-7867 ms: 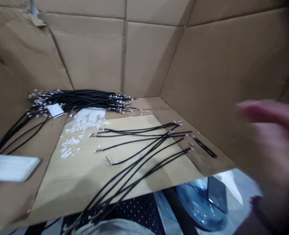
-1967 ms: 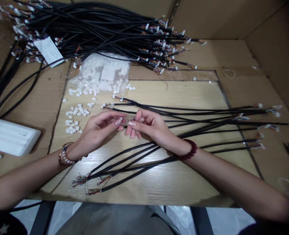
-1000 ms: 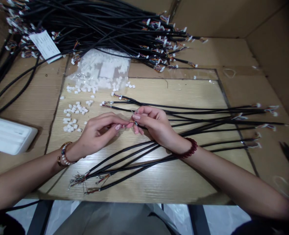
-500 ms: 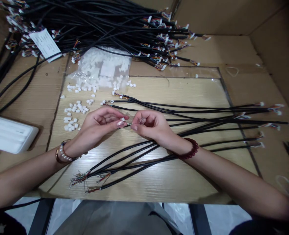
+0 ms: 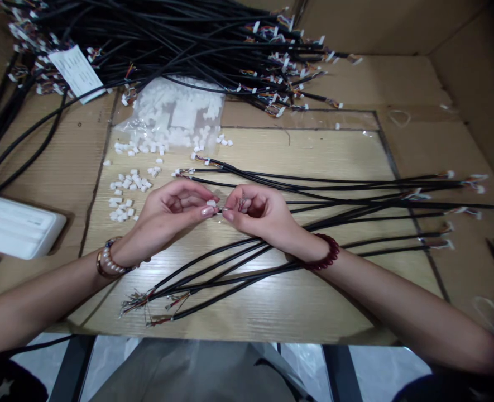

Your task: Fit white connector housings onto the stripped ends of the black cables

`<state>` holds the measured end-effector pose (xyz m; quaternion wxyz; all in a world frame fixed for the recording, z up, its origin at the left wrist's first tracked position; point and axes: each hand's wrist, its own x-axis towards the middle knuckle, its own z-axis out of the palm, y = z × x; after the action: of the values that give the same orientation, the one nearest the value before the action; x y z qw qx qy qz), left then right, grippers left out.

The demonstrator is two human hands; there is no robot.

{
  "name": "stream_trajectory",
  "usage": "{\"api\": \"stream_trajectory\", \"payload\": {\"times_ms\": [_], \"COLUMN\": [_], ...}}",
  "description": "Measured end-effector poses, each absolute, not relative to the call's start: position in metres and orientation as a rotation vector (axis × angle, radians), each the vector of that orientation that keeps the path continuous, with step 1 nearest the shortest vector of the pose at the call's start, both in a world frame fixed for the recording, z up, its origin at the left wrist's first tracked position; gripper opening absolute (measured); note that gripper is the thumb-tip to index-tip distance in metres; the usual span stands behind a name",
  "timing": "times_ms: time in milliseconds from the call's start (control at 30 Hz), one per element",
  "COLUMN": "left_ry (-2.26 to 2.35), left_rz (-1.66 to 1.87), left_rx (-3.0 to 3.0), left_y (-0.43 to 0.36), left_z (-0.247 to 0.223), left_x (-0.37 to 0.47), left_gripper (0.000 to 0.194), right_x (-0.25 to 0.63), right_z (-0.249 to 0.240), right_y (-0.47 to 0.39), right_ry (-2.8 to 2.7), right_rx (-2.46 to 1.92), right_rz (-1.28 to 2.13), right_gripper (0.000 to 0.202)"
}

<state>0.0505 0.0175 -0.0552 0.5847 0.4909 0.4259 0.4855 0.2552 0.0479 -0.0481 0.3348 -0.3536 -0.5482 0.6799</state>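
Observation:
Between the thumb and fingers of my left hand [image 5: 177,209] is a small white connector housing [image 5: 211,204]. My right hand [image 5: 257,212] is closed just to its right, pinching thin cable wires [image 5: 221,210] whose tips point at the housing. The two hands nearly touch at the fingertips; whether a wire sits inside the housing is too small to tell. Several black cables [image 5: 213,279] with bare wire ends fan out below my hands. Other black cables [image 5: 313,180], with white connectors at their left ends, lie above and behind my right hand.
Loose white housings [image 5: 132,181] are scattered left of my hands, by a clear plastic bag [image 5: 180,109] full of them. A large pile of black cables [image 5: 167,39] with a paper label [image 5: 77,72] lies at the back. At left stands a white box-shaped object [image 5: 20,226].
My fingertips have come slightly closer together, bringing the wires nearer to the white housing. The view has shifted a little; the cables on the table lie as before.

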Motion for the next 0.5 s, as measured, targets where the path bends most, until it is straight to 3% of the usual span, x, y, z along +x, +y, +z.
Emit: {"api": "stream_trajectory", "payload": {"times_ms": [500], "left_ry": [1.023], "left_rz": [1.188], "left_rx": [1.199], "left_y": [0.0185], "left_z": [-0.0578], "left_x": [0.0492], "left_gripper": [0.011], "right_x": [0.2574], "right_z": [-0.0460], "right_y": [0.0478], "right_ry": [-1.384], "right_rx": [-0.866], "right_rz": [1.821], "right_gripper": [0.037]}}
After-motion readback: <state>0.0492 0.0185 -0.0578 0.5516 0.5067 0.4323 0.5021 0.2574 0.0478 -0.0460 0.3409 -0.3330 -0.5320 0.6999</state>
